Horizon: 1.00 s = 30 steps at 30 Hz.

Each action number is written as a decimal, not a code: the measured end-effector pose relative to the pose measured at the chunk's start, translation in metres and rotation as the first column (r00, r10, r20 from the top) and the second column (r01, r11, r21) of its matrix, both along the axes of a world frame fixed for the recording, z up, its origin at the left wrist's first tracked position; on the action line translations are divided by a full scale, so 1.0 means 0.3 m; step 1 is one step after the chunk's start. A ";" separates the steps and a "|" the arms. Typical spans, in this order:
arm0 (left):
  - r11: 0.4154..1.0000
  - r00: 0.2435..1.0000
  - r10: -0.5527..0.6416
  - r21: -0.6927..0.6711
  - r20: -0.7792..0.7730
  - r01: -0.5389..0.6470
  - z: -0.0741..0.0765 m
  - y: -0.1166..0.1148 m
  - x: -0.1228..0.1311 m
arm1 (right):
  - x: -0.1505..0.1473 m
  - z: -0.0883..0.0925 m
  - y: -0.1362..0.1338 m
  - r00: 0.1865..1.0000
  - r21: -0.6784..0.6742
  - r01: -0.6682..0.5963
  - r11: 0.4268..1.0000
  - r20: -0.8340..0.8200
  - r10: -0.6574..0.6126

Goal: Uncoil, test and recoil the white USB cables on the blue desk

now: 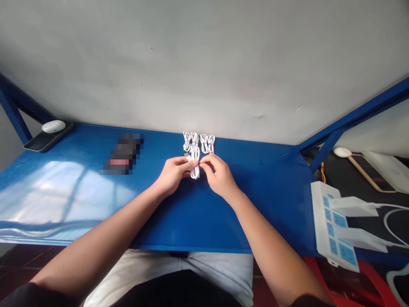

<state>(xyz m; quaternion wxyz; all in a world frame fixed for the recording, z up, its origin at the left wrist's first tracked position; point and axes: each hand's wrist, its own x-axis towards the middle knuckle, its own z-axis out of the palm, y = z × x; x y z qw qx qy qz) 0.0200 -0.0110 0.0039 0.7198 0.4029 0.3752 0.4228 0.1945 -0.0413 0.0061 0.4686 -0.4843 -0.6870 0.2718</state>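
A coiled white USB cable (195, 169) is pinched between the thumb and fingers of my left hand (174, 174), above the blue tabletop. Its metal plug (187, 156) sticks out on the left side of the coil. My right hand (219, 172) is closed in a pinch at the coil's right side, by its middle; what the fingertips grip is too small to make out. Just beyond my hands lie several more white cable bundles, a left group (187, 140) and a right pair (207, 143), with dark bands round their middles.
On the blue table (204, 213), a blurred-out dark item (126, 149) lies left. A black tray (43, 140) with a white mouse-like object (54, 126) sits far left. To the right stands a white power strip (332, 226) with plugged-in chargers. A grey wall (204, 64) rises behind.
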 end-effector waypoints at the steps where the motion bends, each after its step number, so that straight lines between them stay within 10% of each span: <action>1: 0.994 0.998 -0.038 -0.101 0.055 0.043 0.002 0.006 -0.004 | 0.003 0.003 -0.001 0.998 0.091 -0.016 0.996 0.059 0.011; 7: 0.885 0.934 -0.235 -0.339 0.268 0.320 0.018 0.023 -0.027 | 0.006 0.023 -0.014 0.994 0.239 -0.060 0.969 0.100 0.037; 12: 0.995 0.993 -0.097 0.030 0.062 0.095 0.013 0.002 -0.012 | -0.002 0.015 -0.010 0.982 -0.080 0.032 0.996 -0.184 -0.046; 16: 0.880 0.976 0.121 0.474 -0.179 -0.023 -0.001 -0.010 -0.006 | -0.009 -0.001 0.008 0.884 -0.475 -0.104 0.874 -0.447 -0.138; 20: 0.812 0.956 0.181 0.583 -0.231 -0.012 -0.005 -0.016 -0.008 | -0.015 -0.010 0.013 0.843 -0.516 -0.166 0.840 -0.516 -0.151; 26: 0.982 0.992 0.070 0.183 -0.101 -0.050 0.004 -0.017 0.005 | -0.025 -0.009 -0.006 0.969 -0.199 0.053 0.979 -0.225 -0.098; 30: 0.977 0.993 -0.034 -0.203 0.116 0.057 0.014 -0.003 0.004 | -0.016 0.011 -0.014 0.997 0.167 0.054 0.985 0.042 -0.062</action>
